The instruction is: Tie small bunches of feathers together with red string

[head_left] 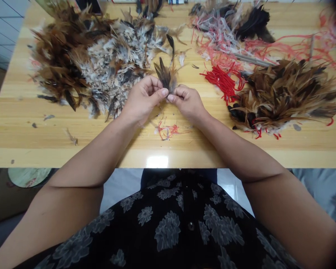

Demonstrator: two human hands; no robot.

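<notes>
Closest to you is your black shirt (168, 231) with its grey flower print, its front reaching up toward the near edge of the worktop (201, 149). Your bare forearms cross that edge and converge around the middle of the surface.

Your left hand (144, 98) pinches a small bunch of feathers (165, 74) between thumb and forefinger near its base, the dark tips pointing toward the far edge. Your right hand (188, 101) meets it there, thumb and forefinger pressed together beside the base of the bunch; what sits between them is too small to tell. A slim dark feather (170, 43) stands out beyond the bunch, and you cannot tell whether it belongs to it.

Just on your side of your hands lie orange-red scraps (169, 130). Toward the far left corner spreads a big heap of brown and greyish-white feathers (109, 63), its side close to your left hand. Along the right part of the worktop, a pile of brown feathers (288, 93) fans toward the right edge, with a bundle of red strings (221, 80) touching its left end. Behind that pile, tangled pink strands (285, 39) stretch toward the far right corner, near some black feathers (254, 24).
</notes>
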